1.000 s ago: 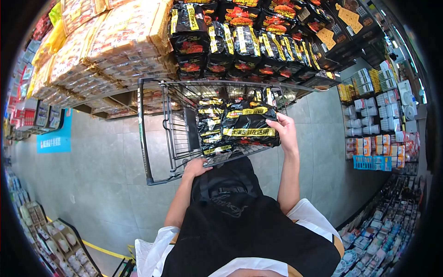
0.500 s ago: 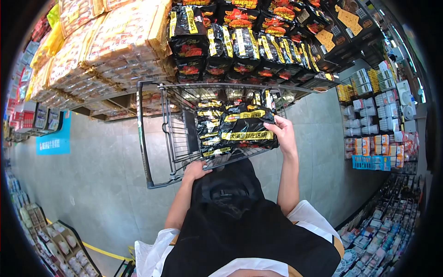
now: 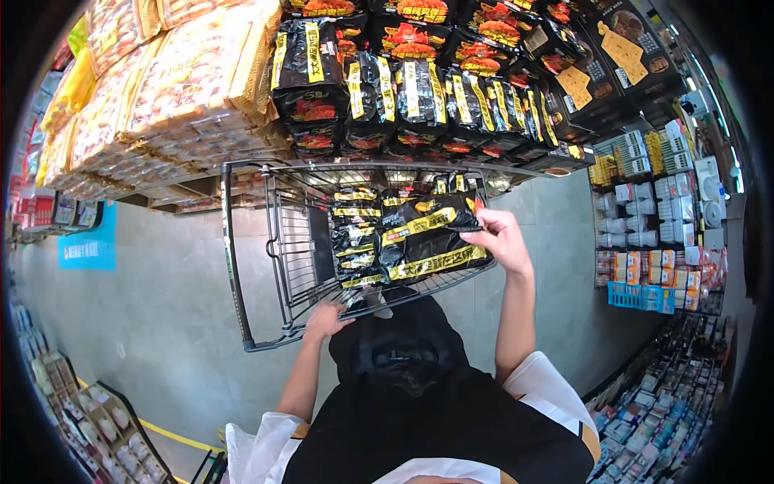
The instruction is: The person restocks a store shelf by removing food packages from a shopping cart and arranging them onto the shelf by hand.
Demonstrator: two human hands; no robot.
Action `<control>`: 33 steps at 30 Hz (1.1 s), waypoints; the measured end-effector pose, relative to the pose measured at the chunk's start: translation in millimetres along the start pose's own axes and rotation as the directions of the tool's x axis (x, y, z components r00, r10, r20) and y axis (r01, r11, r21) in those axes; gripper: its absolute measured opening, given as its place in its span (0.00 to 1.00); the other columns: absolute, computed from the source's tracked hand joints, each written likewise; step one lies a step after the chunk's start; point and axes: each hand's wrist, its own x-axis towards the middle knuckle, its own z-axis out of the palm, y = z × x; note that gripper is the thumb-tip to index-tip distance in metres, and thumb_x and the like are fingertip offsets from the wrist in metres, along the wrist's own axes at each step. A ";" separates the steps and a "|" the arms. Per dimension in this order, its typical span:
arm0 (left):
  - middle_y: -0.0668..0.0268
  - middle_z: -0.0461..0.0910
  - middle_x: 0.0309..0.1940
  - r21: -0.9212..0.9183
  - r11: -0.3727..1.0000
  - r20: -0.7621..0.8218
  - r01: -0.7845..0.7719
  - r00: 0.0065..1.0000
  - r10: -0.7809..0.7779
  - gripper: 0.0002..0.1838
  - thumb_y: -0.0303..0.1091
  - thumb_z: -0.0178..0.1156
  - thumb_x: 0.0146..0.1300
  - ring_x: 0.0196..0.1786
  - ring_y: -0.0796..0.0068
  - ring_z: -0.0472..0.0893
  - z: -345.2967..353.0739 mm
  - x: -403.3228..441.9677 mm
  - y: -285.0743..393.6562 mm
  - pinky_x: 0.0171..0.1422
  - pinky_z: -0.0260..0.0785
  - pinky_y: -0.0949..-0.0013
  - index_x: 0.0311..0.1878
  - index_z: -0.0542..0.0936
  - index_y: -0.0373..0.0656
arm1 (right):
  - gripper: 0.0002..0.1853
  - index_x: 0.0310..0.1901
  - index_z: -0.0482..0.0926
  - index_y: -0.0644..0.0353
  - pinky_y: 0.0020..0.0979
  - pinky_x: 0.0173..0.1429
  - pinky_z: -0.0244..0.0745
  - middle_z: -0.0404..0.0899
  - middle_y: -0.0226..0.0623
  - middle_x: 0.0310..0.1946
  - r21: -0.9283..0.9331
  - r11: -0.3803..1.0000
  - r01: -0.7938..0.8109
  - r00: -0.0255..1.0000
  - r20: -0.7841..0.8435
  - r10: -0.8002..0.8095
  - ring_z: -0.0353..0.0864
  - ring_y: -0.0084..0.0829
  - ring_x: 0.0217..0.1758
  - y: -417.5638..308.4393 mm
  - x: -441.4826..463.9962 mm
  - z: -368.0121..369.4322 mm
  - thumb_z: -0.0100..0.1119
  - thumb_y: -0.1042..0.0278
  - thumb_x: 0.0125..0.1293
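Observation:
A metal wire cart stands in front of me, with several black-and-yellow noodle packs inside. The largest black pack lies at the right of the basket, beside a stack of similar packs. My right hand pinches the upper right corner of the large pack between thumb and fingers. On the cart's near rim rests my left hand, its fingers curled over the wire and partly hidden.
Beyond the cart, black packs are stacked on a display, with yellow-wrapped packs to the left and dark cracker boxes to the right. Shelves with a blue basket stand at the right.
The cart sits slightly lower and further left in view. The large pack's right end has tilted up, with my right hand gripping its corner. My left hand has shifted along with the rim.

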 end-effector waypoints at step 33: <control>0.56 0.74 0.60 -0.475 0.879 -0.354 0.035 0.907 -0.228 0.27 0.40 0.61 0.63 0.64 0.57 0.72 -188.0 -22.4 125.5 0.68 0.63 0.61 0.63 0.71 0.41 | 0.52 0.72 0.45 0.62 0.35 0.71 0.57 0.62 0.44 0.66 0.153 0.932 0.328 0.944 -0.065 -0.322 0.64 0.35 0.67 52.6 259.8 -5.3 0.73 0.61 0.55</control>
